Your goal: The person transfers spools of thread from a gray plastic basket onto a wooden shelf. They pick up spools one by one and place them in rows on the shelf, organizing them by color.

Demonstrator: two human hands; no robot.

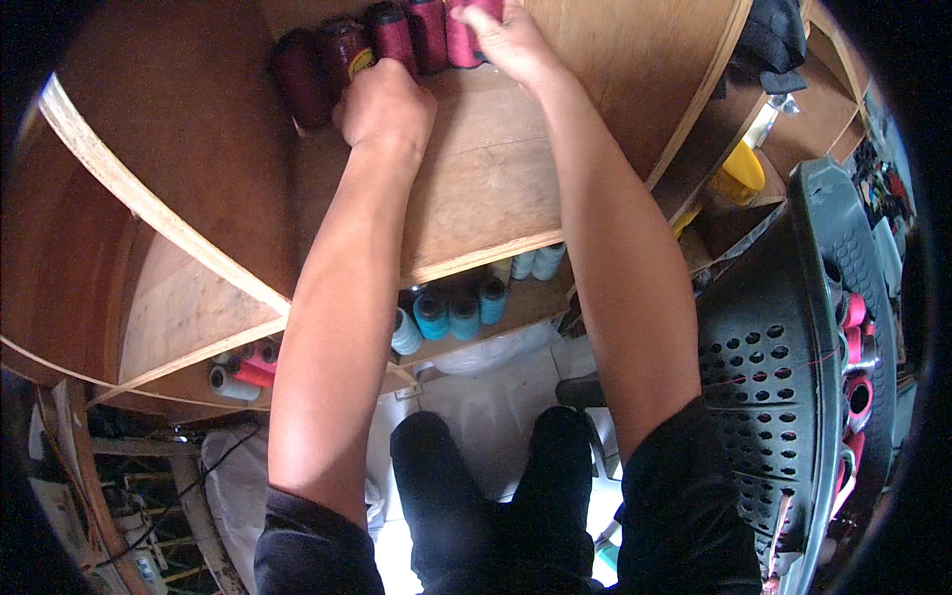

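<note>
Inside a wooden shelf compartment, several thread cones stand in a row at the back. My right hand [511, 45] grips the pink thread cone [464, 38] at the right end, with thumb and fingers on its side. My left hand [385, 107] is closed, knuckles up, against the lower side of a dark maroon thread cone [344, 45] with a yellow label. Its fingertips and anything within them are hidden. A darker maroon cone [300, 84] stands at the left end. Between my hands are a crimson cone [392, 38] and another deep red cone [427, 35].
Below the shelf board [486, 169], turquoise cones [462, 315] and pale blue cones [545, 261] sit on a lower level. Red and grey cones [238, 380] lie at lower left. A dark perforated plastic basket [754, 377] with pink spools [857, 397] stands close on my right.
</note>
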